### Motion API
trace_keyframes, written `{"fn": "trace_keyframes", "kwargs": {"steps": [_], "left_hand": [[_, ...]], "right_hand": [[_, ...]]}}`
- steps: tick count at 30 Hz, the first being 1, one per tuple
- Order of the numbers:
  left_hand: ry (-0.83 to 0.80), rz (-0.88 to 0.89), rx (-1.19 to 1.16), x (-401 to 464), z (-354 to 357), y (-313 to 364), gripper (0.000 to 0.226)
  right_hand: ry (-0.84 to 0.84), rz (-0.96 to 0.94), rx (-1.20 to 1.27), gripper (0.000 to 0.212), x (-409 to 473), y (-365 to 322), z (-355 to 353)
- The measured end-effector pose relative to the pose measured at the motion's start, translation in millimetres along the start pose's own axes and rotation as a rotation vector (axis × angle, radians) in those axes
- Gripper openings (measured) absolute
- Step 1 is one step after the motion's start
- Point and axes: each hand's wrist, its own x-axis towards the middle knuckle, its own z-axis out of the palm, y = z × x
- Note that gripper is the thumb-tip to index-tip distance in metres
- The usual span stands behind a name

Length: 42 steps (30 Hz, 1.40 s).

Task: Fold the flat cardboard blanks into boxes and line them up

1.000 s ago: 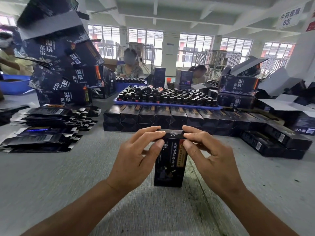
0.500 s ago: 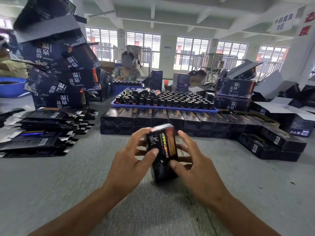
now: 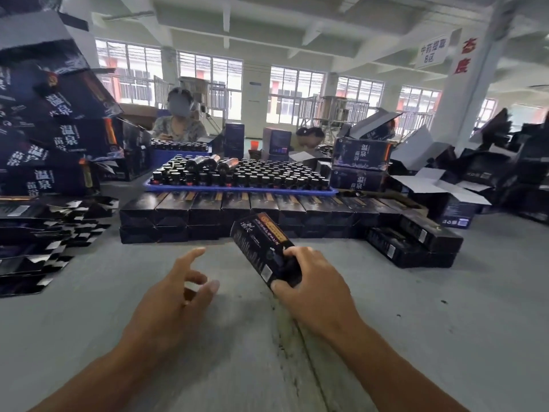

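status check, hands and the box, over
Right hand grips folded box, tilted, off the table. Left hand open, empty. Row of finished boxes just ahead, path unobstructed.

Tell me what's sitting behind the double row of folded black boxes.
Behind the row of folded boxes sits a blue tray packed with dark capped bottles. The tray's floor and the bottles' lower parts are hidden.

A blue tray [image 3: 237, 190] packed with dark capped bottles [image 3: 252, 173] sits on the grey tabletop [image 3: 445, 322]. Large dark printed cartons [image 3: 361, 153] are stacked to its right and at far left. A seated person [image 3: 178, 126] works beyond the tray, before barred windows [image 3: 297, 93].
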Motion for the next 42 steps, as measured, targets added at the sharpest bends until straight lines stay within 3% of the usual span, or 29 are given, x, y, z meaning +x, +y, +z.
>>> {"fn": "trace_keyframes", "kwargs": {"steps": [7, 16, 22, 28, 32, 37, 40, 42], "left_hand": [[-0.04, 0.038, 0.129, 3.5, 2.3, -7.0, 0.045], [-0.046, 0.095, 0.246, 11.7, 9.0, -27.6, 0.064], [-0.083, 0.085, 0.293, 13.1, 5.3, -33.4, 0.056], [-0.081, 0.06, 0.283, 10.0, 5.9, -26.8, 0.05], [-0.083, 0.069, 0.259, 7.9, 7.1, -16.1, 0.034], [-0.115, 0.055, 0.279, 5.0, 7.2, 0.8, 0.034], [-0.13, 0.041, 0.332, 4.9, 9.3, 4.3, 0.031], [-0.122, 0.038, 0.324, 4.1, 9.2, 4.5, 0.03]], "right_hand": [[0.205, 0.383, -0.09, 0.045, 42.2, 68.1, -56.4], [0.17, 0.595, -0.456, 0.048, 73.0, 167.1, -99.6], [0.149, 0.51, -0.594, 0.034, 79.6, 188.7, -90.9], [0.117, 0.482, -0.58, 0.042, 81.4, 190.7, -84.5], [0.085, 0.432, -0.536, 0.062, 72.4, 184.3, -81.9], [0.234, 0.262, -0.358, 0.035, 58.8, 141.2, -67.0], [0.143, 0.136, -0.238, 0.026, 52.1, 106.1, -48.1], [-0.018, 0.106, -0.176, 0.023, 51.4, 84.5, -33.8]]}}
